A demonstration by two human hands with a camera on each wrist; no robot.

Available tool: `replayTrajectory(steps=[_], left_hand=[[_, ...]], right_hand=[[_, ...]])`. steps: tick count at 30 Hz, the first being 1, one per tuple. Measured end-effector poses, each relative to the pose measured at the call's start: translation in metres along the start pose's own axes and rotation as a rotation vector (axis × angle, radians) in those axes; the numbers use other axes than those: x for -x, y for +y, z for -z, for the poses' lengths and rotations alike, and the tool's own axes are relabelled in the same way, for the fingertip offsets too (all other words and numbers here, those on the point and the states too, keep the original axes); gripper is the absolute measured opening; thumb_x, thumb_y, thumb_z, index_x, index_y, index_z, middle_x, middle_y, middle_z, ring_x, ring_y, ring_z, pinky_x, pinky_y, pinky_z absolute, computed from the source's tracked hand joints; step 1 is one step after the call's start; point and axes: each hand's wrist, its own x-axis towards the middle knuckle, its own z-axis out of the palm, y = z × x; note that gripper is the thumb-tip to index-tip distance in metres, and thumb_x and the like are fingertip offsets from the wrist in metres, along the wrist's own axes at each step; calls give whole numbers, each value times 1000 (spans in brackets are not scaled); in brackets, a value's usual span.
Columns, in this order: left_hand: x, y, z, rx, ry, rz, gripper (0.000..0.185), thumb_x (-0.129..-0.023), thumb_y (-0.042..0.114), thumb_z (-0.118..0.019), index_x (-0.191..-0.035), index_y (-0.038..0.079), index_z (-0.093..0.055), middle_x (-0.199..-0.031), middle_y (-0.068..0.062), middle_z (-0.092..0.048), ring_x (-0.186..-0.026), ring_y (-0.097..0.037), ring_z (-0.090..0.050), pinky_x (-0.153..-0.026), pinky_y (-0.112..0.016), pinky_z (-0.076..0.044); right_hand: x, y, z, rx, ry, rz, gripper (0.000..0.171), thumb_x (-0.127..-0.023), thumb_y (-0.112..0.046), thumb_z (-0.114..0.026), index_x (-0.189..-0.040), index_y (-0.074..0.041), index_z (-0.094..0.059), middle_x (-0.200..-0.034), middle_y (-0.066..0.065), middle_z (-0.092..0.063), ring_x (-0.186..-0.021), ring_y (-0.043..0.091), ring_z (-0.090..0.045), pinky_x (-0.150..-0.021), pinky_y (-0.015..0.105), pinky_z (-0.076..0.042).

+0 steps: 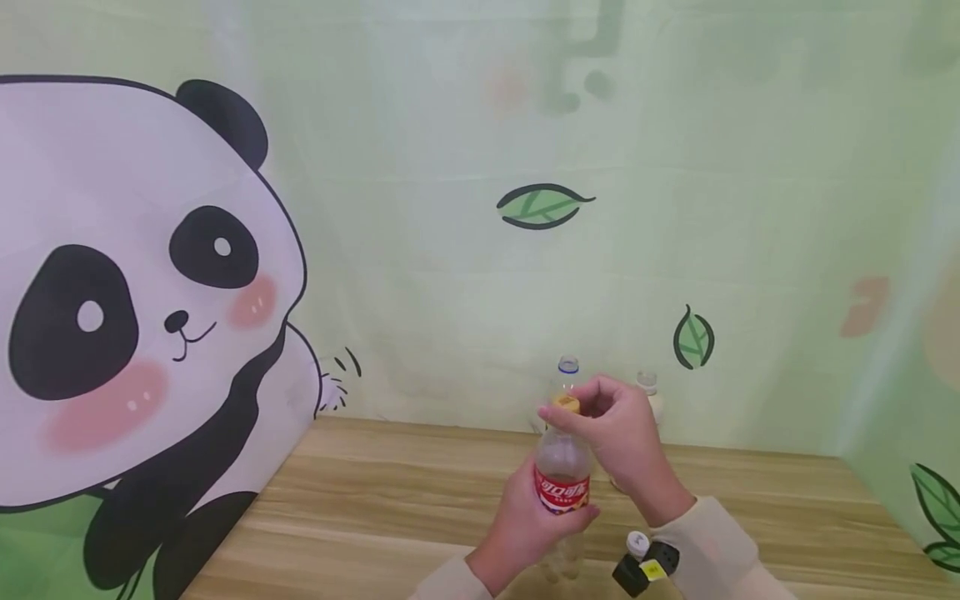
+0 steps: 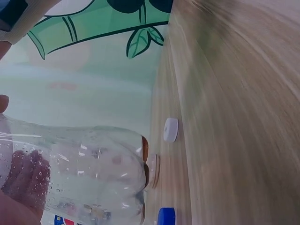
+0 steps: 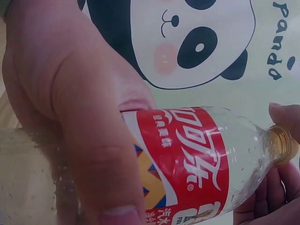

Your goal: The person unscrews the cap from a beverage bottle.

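Clear plastic red-labelled bottle [image 1: 562,483] gripped upright by left hand [image 1: 525,525] above counter [image 1: 375,500]; right hand [image 1: 618,433] pinches its yellow cap [image 1: 567,405].

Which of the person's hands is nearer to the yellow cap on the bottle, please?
The right hand: its fingers pinch the yellow cap at the top of the bottle. The left hand grips the bottle lower down, around its red label.

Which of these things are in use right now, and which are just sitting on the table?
In use: clear bottle, its yellow cap, left hand gripping the body, right hand pinching the cap.
Lying about: two bottles behind, loose white cap, blue cap.
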Motion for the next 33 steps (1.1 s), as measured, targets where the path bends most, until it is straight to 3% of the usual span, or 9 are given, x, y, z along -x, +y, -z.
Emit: replayTrajectory(steps=[19, 33], left_hand=[[1, -3, -3, -7, 21, -22, 64, -77, 23, -89, -131, 17, -54, -114, -1, -67, -99, -8, -64, -89, -25, -56], [3, -2, -3, 10, 8, 14, 67, -77, 23, -88, -133, 19, -52, -115, 2, -66, -100, -9, -65, -88, -25, -56]], right_hand=[[3, 2, 3, -17, -16, -16, 38, -75, -30, -93, -92, -4, -70, -91, 6, -73, -84, 22, -66, -73, 28, -57], [-3, 4, 8, -85, -128, 12, 30, -79, -20, -90, -91, -3, -69, -90, 2, -73, -85, 20, -67, -77, 29, -58]])
